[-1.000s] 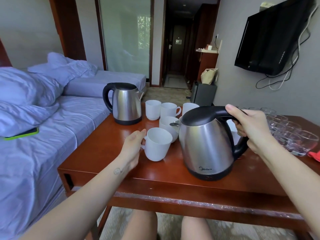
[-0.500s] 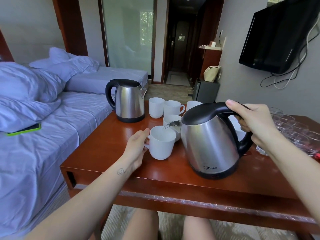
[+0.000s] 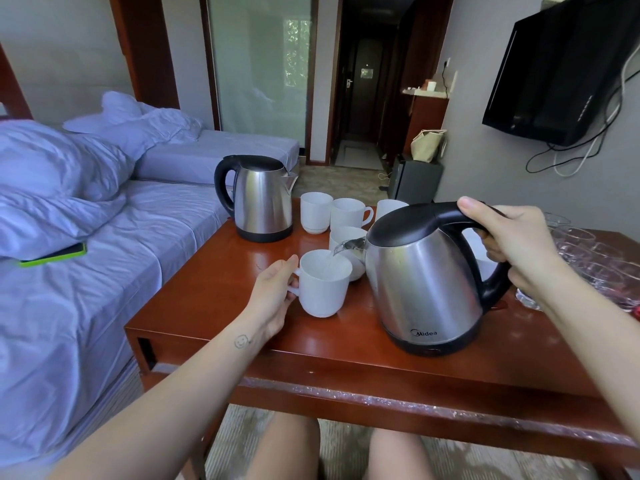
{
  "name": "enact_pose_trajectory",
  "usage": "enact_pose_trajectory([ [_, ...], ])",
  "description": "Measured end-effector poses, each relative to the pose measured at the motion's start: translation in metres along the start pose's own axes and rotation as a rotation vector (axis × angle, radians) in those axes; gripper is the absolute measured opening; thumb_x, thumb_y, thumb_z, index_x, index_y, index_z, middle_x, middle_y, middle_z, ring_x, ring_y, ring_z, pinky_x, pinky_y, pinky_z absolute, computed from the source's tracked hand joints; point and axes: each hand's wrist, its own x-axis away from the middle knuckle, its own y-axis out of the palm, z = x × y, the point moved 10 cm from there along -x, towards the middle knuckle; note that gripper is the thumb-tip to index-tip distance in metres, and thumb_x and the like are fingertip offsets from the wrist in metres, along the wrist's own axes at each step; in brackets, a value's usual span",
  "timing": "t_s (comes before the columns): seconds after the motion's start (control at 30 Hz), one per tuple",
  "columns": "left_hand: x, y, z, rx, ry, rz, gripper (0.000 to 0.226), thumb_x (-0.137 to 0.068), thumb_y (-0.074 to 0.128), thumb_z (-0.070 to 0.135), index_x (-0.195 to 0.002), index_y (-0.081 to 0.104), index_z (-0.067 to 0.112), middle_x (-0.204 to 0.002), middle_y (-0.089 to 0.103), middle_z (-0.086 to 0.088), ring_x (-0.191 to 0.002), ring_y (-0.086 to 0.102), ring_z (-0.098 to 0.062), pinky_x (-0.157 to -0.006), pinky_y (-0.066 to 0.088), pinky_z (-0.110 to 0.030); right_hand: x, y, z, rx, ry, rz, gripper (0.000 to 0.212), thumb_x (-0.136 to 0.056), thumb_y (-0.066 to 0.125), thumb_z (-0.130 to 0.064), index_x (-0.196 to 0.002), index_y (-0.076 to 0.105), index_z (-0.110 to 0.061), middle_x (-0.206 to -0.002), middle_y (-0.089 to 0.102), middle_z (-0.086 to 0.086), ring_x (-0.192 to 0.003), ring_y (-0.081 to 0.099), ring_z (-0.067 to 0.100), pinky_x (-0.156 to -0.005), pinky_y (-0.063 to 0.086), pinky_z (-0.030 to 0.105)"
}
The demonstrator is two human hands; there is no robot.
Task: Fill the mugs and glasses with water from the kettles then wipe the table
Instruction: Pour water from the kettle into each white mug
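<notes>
Both hands busy: kettle [image 3: 424,285] pouring into held mug [image 3: 323,285]

right hand [image 3: 519,252] tilting kettle [image 3: 420,282], water streaming into white mug [image 3: 323,284], left hand [image 3: 273,296] gripping its handle

At centre right the kettle [image 3: 426,289] hides most of the rear mug [image 3: 485,268] behind its handle and part of the middle mug [image 3: 346,235] by its spout. The glasses [image 3: 588,258] at the right edge are blurred, cut off and cannot be counted. The left hand's [image 3: 273,292] fingertips are hidden at the front mug's [image 3: 323,289] handle. The worktop's [image 3: 214,299] right end runs out of frame. At left, bedding [image 3: 52,216] covers part of the phone [image 3: 55,256].
</notes>
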Motion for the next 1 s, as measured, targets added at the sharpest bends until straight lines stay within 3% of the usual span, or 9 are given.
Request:
enact_pose_trajectory([
  [0.13,0.0,0.0,-0.002,-0.001,-0.008,0.005,0.029,-0.1,0.055,0.03,-0.075,0.054,0.014,-0.062,0.049,-0.003,-0.056,0.043,-0.01,-0.068,0.037,-0.025,0.001,0.0,-0.001,0.001,-0.004,-0.013,0.049,-0.074,0.077,-0.045,-0.073,0.06,0.001,-0.063,0.03,0.005,-0.042,0.018,0.011,-0.041,0.014,0.02],
  [0.27,-0.002,0.0,-0.002,0.001,-0.007,-0.002,0.027,-0.099,0.056,0.031,-0.079,0.055,0.012,-0.062,0.048,-0.003,-0.056,0.042,-0.01,-0.066,0.038,-0.023,-0.001,0.001,0.001,0.01,-0.005,-0.018,0.048,-0.078,0.077,-0.043,-0.072,0.059,0.001,-0.06,0.031,0.003,-0.042,0.018,0.01,-0.04,0.014,0.019],
  [0.4,-0.003,0.002,-0.003,0.015,-0.002,-0.014,0.028,-0.099,0.056,0.031,-0.079,0.054,0.012,-0.061,0.047,-0.004,-0.055,0.042,-0.009,-0.065,0.038,-0.023,-0.002,0.002,0.0,0.007,-0.011,-0.023,0.064,-0.057,0.083,-0.061,-0.065,0.057,-0.003,-0.061,0.033,0.005,-0.043,0.019,0.012,-0.039,0.016,0.018],
  [0.57,-0.002,0.001,-0.004,0.007,-0.001,-0.003,0.028,-0.099,0.056,0.032,-0.079,0.054,0.012,-0.063,0.047,-0.005,-0.056,0.043,-0.01,-0.065,0.039,-0.023,-0.004,0.0,0.003,0.003,-0.01,-0.022,0.046,-0.08,0.077,-0.041,-0.061,0.055,-0.005,-0.056,0.036,0.004,-0.043,0.02,0.012,-0.04,0.016,0.019],
  [0.63,-0.001,0.002,-0.004,0.009,-0.002,-0.001,0.029,-0.099,0.055,0.031,-0.077,0.054,0.012,-0.061,0.049,-0.004,-0.056,0.044,-0.01,-0.066,0.04,-0.023,-0.006,-0.001,0.006,0.003,-0.008,-0.026,0.047,-0.08,0.077,-0.042,-0.061,0.055,-0.005,-0.058,0.035,0.005,-0.044,0.019,0.013,-0.04,0.015,0.019],
  [0.9,0.0,0.01,0.0,0.024,0.003,-0.008,0.031,-0.1,0.055,0.031,-0.074,0.054,0.013,-0.059,0.048,-0.003,-0.054,0.044,-0.01,-0.066,0.041,-0.023,-0.007,-0.003,0.008,0.033,0.0,-0.022,0.092,-0.05,0.083,-0.068,-0.08,0.059,0.016,-0.065,0.035,0.01,-0.046,0.019,0.015,-0.043,0.015,0.02],
  [1.0,0.0,0.012,0.001,0.032,-0.002,-0.001,0.031,-0.1,0.055,0.03,-0.073,0.053,0.013,-0.059,0.047,-0.003,-0.056,0.043,-0.011,-0.066,0.04,-0.024,-0.007,-0.002,0.008,0.051,0.017,-0.029,0.082,-0.054,0.082,-0.068,-0.073,0.061,0.009,-0.057,0.036,0.007,-0.045,0.021,0.015,-0.043,0.017,0.022],
])
